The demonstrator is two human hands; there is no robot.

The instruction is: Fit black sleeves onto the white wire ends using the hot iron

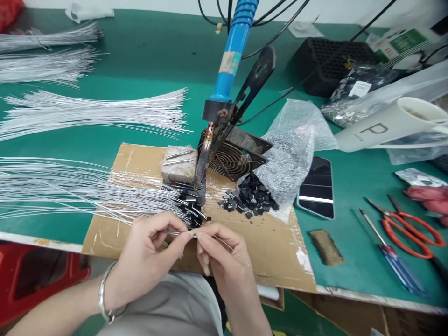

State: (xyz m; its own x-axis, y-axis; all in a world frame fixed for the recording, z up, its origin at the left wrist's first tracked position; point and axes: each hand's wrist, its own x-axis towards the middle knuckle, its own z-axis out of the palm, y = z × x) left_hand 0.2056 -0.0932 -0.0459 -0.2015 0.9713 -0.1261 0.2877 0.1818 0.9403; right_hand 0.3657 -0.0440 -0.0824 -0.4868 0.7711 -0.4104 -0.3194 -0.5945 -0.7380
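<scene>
My left hand, with a silver bangle at the wrist, pinches a thin grey wire. The fingertips of my right hand meet those of the left, closed around a small part I cannot make out. A fine thin strand runs back across the right fingers. Just beyond the left hand lies a fan of white wires, with black connector ends bunched on the cardboard. A blue-handled soldering iron is clamped above them, its tip pointing down near a pale block with metal sticks on it.
Small black connector pieces lie heaped by a bubble-wrap bag and a small fan. Rightward are a phone, a brown pad, a screwdriver, orange-handled scissors and a white mug. More wire bundles lie left.
</scene>
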